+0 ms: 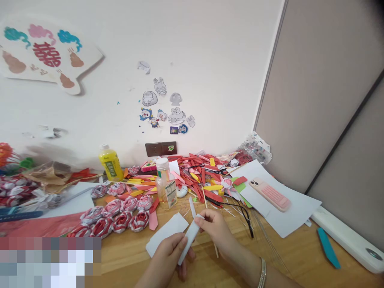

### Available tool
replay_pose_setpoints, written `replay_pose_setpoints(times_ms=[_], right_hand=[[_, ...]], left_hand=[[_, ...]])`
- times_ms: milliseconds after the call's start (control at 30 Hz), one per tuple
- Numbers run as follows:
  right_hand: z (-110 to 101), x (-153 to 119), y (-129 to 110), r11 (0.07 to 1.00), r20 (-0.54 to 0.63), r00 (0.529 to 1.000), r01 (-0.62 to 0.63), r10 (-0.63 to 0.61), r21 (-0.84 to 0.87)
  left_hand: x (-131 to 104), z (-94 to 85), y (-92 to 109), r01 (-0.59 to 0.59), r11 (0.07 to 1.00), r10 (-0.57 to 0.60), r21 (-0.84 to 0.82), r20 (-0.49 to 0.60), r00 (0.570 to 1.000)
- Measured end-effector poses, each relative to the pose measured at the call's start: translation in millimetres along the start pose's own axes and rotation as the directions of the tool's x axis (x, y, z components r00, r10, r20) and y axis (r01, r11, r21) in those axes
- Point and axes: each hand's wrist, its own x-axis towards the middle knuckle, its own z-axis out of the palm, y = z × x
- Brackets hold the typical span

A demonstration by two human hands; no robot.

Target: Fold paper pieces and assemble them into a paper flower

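One narrow folded strip of white paper (191, 237): held aslant over the light wooden tabletop (120, 260), between both hands. Left hand (168, 253): thumb and fingers closed on its lower end. Right hand (218, 229) (sparkling bracelet (262, 273) at the wrist): pinching its upper end. One rectangular white paper piece (168, 229): partly behind the left hand.

Bright, diffuse light washes the white wall (216, 52), and there's a soft shadow along the right edge of the paper fan (67, 62); the upper right corner falls black, pixelation blankets the lower left.
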Motion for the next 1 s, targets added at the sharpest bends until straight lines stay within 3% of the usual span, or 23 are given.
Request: replay_pose_setpoints(times_ms=[300,533,767,1000], right_hand=[[2,-1,2,0.999,-0.004,1.000,-0.019,0.020,0.047],[11,-11,-5,0.977,0.170,0.974,-0.169,0.146,0.127],[10,-7,3,0.984,0.052,0.985,-0.168,0.165,0.064],[2,0,3,0.989,-0.093,0.984,-0.149,0.149,0.013]], left_hand=[[-8,5.5,12,0.029,0.998,-0.024,0.049,-0.096,0.995],[-8,8.3,19,0.018,1.000,-0.016,0.011,-0.102,0.995],[-3,3.8,12,0.011,0.999,-0.008,0.043,-0.086,0.996],[4,-6.0,10,0.009,1.000,-0.009,-0.004,-0.181,0.983]])
